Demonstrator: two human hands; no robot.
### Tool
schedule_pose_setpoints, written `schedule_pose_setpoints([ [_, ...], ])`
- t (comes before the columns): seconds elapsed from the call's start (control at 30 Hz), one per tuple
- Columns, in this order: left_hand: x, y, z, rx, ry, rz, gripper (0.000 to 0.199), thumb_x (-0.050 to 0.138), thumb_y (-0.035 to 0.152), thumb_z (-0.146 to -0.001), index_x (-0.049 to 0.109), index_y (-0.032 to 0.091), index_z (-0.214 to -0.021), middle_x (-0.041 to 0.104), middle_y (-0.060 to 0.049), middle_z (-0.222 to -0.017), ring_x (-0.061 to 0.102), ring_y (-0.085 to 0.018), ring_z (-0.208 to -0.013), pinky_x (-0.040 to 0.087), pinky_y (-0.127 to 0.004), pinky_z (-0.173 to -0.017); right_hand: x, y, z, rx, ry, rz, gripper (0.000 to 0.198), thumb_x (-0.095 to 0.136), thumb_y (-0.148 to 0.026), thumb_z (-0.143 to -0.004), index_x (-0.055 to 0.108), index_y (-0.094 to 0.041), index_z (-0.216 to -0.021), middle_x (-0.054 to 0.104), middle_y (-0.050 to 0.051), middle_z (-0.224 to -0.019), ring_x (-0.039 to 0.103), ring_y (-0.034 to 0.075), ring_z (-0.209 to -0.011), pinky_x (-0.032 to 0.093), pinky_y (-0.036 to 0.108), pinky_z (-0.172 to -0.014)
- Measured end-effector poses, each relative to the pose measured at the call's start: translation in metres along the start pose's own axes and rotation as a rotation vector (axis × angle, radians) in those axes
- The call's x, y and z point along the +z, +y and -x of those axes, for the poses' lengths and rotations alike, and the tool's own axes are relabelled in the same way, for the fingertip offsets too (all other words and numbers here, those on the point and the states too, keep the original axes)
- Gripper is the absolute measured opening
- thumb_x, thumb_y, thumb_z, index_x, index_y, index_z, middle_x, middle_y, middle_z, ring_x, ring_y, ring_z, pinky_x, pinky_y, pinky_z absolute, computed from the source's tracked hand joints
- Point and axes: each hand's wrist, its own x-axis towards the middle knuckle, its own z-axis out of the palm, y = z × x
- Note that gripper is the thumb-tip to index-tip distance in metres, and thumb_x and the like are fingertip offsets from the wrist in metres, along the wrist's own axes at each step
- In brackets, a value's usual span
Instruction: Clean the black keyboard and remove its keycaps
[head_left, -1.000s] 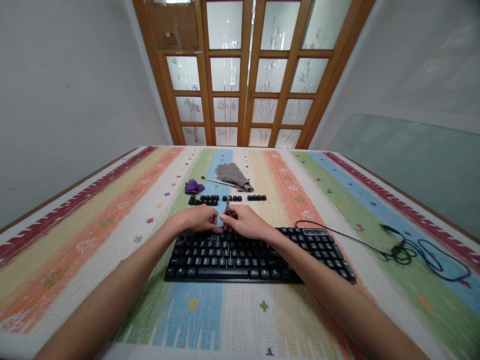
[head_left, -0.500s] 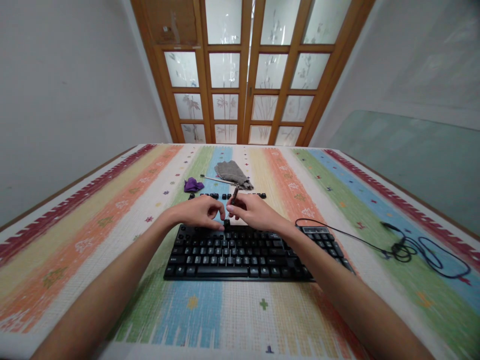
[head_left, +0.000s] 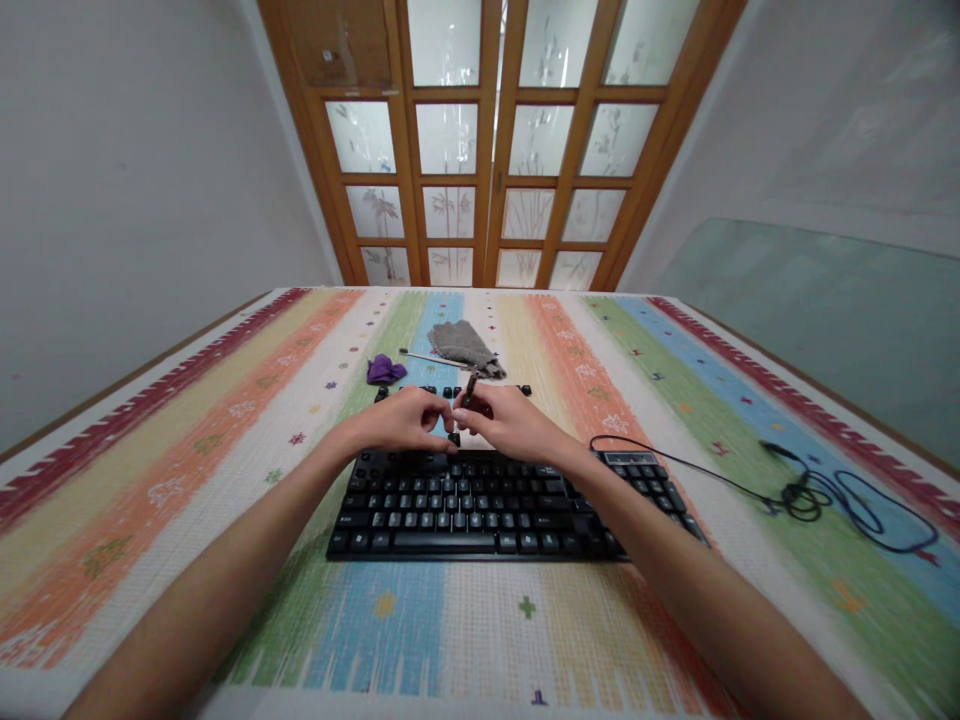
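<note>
A black keyboard (head_left: 450, 520) lies on the patterned tablecloth in front of me. Over its back edge, my left hand (head_left: 409, 420) pinches a small black keycap (head_left: 454, 439) between thumb and fingers. My right hand (head_left: 510, 420) grips a slim tool with a dark brownish handle (head_left: 470, 388), which looks like a keycap puller. Its thin lower end reaches down to the keycap, and my fingertips partly hide where they meet. Both hands almost touch each other. Behind them, several loose keycaps (head_left: 382, 392) stand in a row, partly covered by the hands.
Beyond the row lie a purple cloth (head_left: 385, 369), a grey cloth (head_left: 463, 345) and a thin white stick with a dark tip (head_left: 427, 356). The keyboard's black cable (head_left: 806, 503) runs to a coil on the right. A wooden glazed door (head_left: 491, 180) stands past the table.
The keycap and both fingertips have risen slightly, away from the keyboard's back edge. My left fingers have drawn closer around the keycap.
</note>
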Motion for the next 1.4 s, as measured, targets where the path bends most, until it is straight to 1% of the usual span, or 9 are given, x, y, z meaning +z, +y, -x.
schedule_pose_setpoints([
  [0.13, 0.003, 0.0, -0.002, -0.005, 0.077, -0.014, 0.039, 0.072, 0.052, -0.07, 0.065, 0.013, -0.077, 0.044, 0.007, -0.055, 0.041, -0.009, -0.052, 0.028, -0.02, -0.05, -0.001, 0.002, -0.001, 0.01, 0.016, -0.025, 0.01, 0.055, -0.021, -0.09, 0.064, -0.015, -0.089, 0.07, 0.004, -0.084, 0.061, 0.015, -0.075, 0.043, 0.027, -0.071],
  [0.33, 0.007, 0.001, -0.003, -0.003, 0.125, -0.079, 0.026, 0.067, 0.041, -0.075, 0.069, 0.016, -0.079, 0.045, 0.007, -0.052, 0.041, -0.008, -0.049, 0.03, -0.021, -0.052, -0.005, 0.004, -0.002, -0.006, 0.062, -0.034, 0.015, 0.053, -0.026, -0.091, 0.063, -0.015, -0.087, 0.067, 0.003, -0.077, 0.059, 0.013, -0.068, 0.042, 0.026, -0.066],
  [0.57, 0.015, 0.007, -0.004, -0.033, 0.307, -0.245, 0.017, 0.062, 0.029, -0.075, 0.068, 0.016, -0.083, 0.052, 0.004, -0.054, 0.046, -0.011, -0.051, 0.031, -0.023, -0.054, -0.005, 0.008, -0.004, 0.034, 0.164, -0.048, 0.016, 0.054, -0.029, -0.089, 0.063, -0.015, -0.089, 0.066, 0.002, -0.073, 0.059, 0.014, -0.067, 0.043, 0.027, -0.065],
  [0.7, 0.019, 0.007, -0.006, -0.062, 0.398, -0.297, 0.014, 0.059, 0.028, -0.077, 0.066, 0.016, -0.08, 0.054, 0.003, -0.055, 0.048, -0.012, -0.052, 0.032, -0.025, -0.055, -0.004, 0.009, -0.005, 0.059, 0.237, -0.051, 0.016, 0.056, -0.029, -0.088, 0.062, -0.015, -0.091, 0.066, 0.003, -0.076, 0.061, 0.016, -0.069, 0.045, 0.028, -0.067],
  [0.77, 0.021, 0.007, -0.007, -0.053, 0.423, -0.313, 0.014, 0.058, 0.029, -0.079, 0.065, 0.016, -0.08, 0.056, 0.002, -0.058, 0.05, -0.013, -0.055, 0.034, -0.025, -0.056, -0.004, 0.008, -0.005, 0.064, 0.256, -0.051, 0.016, 0.056, -0.029, -0.088, 0.062, -0.015, -0.091, 0.066, 0.004, -0.077, 0.061, 0.016, -0.07, 0.046, 0.028, -0.067],
  [0.9, 0.022, 0.006, -0.007, 0.024, 0.476, -0.337, 0.014, 0.057, 0.026, -0.082, 0.064, 0.017, -0.09, 0.061, -0.001, -0.076, 0.053, -0.014, -0.065, 0.04, -0.025, -0.064, -0.005, 0.007, -0.004, 0.058, 0.276, -0.055, 0.017, 0.056, -0.032, -0.089, 0.062, -0.015, -0.092, 0.068, 0.005, -0.08, 0.063, 0.017, -0.073, 0.047, 0.028, -0.069],
  [1.1, 0.019, -0.001, -0.006, 0.129, 0.484, -0.301, 0.02, 0.057, 0.031, -0.089, 0.067, 0.017, -0.099, 0.061, -0.003, -0.082, 0.054, -0.014, -0.069, 0.042, -0.025, -0.068, -0.01, 0.007, -0.004, 0.082, 0.283, -0.039, 0.014, 0.056, -0.028, -0.089, 0.063, -0.016, -0.091, 0.068, 0.005, -0.08, 0.063, 0.016, -0.071, 0.048, 0.029, -0.068],
  [1.3, 0.015, -0.008, -0.007, 0.2, 0.475, -0.187, 0.022, 0.062, 0.035, -0.089, 0.071, 0.015, -0.096, 0.063, -0.004, -0.078, 0.057, -0.014, -0.07, 0.043, -0.025, -0.068, -0.014, 0.009, -0.004, 0.057, 0.245, -0.035, 0.015, 0.055, -0.027, -0.09, 0.062, -0.015, -0.092, 0.066, 0.004, -0.077, 0.061, 0.015, -0.069, 0.046, 0.029, -0.066],
  [1.4, 0.012, -0.008, -0.007, 0.198, 0.481, -0.134, 0.02, 0.067, 0.035, -0.086, 0.072, 0.016, -0.091, 0.064, -0.003, -0.076, 0.057, -0.014, -0.069, 0.045, -0.026, -0.068, -0.014, 0.009, -0.004, 0.047, 0.225, -0.047, 0.015, 0.054, -0.028, -0.09, 0.062, -0.015, -0.092, 0.066, 0.004, -0.078, 0.06, 0.015, -0.068, 0.046, 0.029, -0.066],
])
